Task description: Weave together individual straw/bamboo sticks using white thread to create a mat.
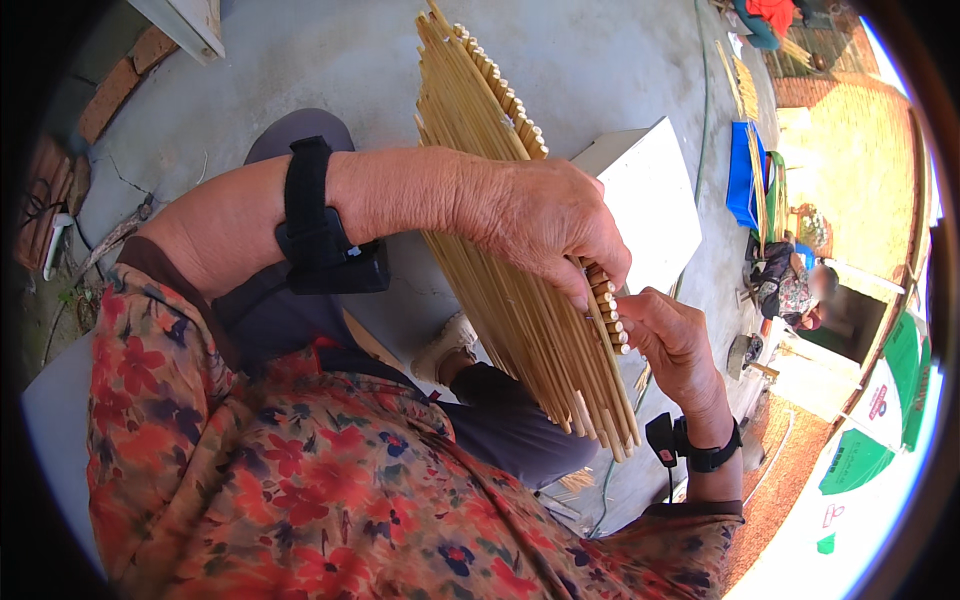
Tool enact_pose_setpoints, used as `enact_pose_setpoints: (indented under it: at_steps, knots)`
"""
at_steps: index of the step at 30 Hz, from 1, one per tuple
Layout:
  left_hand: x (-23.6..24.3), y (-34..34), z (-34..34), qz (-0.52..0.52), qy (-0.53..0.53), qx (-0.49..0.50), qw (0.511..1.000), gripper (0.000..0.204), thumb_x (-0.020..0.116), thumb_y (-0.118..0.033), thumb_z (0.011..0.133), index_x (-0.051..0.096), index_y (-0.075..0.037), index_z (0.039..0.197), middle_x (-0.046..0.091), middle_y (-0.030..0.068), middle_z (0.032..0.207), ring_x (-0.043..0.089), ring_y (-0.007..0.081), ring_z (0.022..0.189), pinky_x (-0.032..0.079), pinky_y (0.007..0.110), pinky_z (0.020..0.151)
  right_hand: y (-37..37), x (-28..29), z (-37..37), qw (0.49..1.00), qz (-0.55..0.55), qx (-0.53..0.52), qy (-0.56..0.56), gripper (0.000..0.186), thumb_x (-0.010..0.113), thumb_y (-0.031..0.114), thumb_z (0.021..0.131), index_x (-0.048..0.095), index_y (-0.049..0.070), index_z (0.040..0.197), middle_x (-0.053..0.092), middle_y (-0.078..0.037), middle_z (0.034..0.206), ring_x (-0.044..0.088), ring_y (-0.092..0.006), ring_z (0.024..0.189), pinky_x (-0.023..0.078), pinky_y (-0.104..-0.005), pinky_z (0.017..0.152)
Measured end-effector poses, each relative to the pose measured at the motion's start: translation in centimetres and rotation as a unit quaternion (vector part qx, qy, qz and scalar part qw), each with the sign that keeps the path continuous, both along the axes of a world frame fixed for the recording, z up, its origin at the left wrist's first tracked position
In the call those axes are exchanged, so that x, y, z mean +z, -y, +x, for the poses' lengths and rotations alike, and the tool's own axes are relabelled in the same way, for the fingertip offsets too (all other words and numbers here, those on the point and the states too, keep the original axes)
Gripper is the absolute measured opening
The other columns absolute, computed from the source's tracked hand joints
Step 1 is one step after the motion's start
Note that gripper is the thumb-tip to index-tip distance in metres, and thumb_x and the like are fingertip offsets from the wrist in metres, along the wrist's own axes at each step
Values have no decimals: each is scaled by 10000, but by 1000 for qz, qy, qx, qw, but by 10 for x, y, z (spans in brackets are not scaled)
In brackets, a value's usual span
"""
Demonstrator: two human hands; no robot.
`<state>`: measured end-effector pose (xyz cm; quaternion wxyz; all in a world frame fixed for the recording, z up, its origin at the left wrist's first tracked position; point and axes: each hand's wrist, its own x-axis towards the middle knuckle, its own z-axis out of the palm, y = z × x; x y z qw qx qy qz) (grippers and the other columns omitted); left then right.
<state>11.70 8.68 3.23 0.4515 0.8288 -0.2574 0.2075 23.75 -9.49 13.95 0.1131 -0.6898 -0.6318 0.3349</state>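
Observation:
I hold a flat mat of thin bamboo sticks (480,140) that runs from the top middle down to my lap. My left hand (545,225) lies across its face, fingers curled over the right edge and gripping it. My right hand (668,335) comes from the lower right, and its fingertips pinch the stick ends on that same right edge. Both wrists carry black straps with small devices. The mat's lower end fans out over my dark trousers.
A white box (650,195) sits on the concrete ground behind the mat. A blue crate (745,175) and more stick bundles lie farther right. Another person (795,290) sits at the right. Bricks (110,95) lie at the upper left.

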Motion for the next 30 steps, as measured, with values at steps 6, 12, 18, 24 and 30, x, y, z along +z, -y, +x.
enact_pose_setpoints:
  at_steps: [6,12,18,24,30]
  knots:
    - [-1,1,-2,8,53,-6,999,221,701,-241,724,634,-128,901,646,-27,841,593,181,777,408,334,733,5,-2,-6,1000,4,-22,-12,249,545,-119,772,580,15,979,533,-88,762,556,-211,660,450,-286,568]
    - [5,2,-9,25,49,12,998,213,705,-224,718,628,-118,886,646,-31,844,592,177,778,409,337,742,-1,0,-16,999,32,22,28,175,567,-55,815,550,9,977,545,-122,766,582,-300,699,465,-329,601]
    - [7,0,-10,10,38,12,999,199,700,-217,724,620,-119,878,638,-28,828,591,178,774,405,343,746,4,4,-23,999,19,-31,9,234,530,4,873,470,17,1099,557,-123,738,583,-282,673,462,-344,604]
    - [6,2,-9,26,48,22,998,207,701,-219,718,613,-117,876,618,-18,792,589,188,770,407,347,734,2,8,-30,991,-46,-121,-47,269,568,98,873,444,13,1096,513,-90,646,560,-205,583,445,-329,553]
    - [1,-2,-10,17,64,27,997,210,702,-203,713,611,-112,880,616,-2,781,590,209,754,411,353,729,-14,5,-45,991,-62,-106,54,373,645,134,799,413,20,1067,548,-129,666,593,-285,594,463,-363,538]
